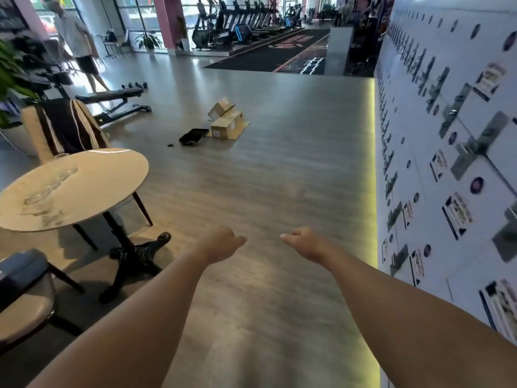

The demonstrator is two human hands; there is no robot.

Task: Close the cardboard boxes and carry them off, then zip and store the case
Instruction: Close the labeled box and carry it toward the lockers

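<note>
Far ahead on the grey floor lie the cardboard boxes (227, 119), a small stack with one tilted on top, resting on a flat sheet of cardboard. Just left of them sits the black case (194, 136), lying open. Both my arms reach forward low in the view. My left hand (223, 242) and my right hand (303, 240) hang with loosely curled fingers and hold nothing. Both are well short of the boxes and the case.
A round marble table (75, 186) with chairs stands at the left, a dark garment draped over one chair (67, 127). A weight bench (112, 96) and a standing person (78, 43) are beyond it. A white wall of lockers (447, 163) runs along the right.
</note>
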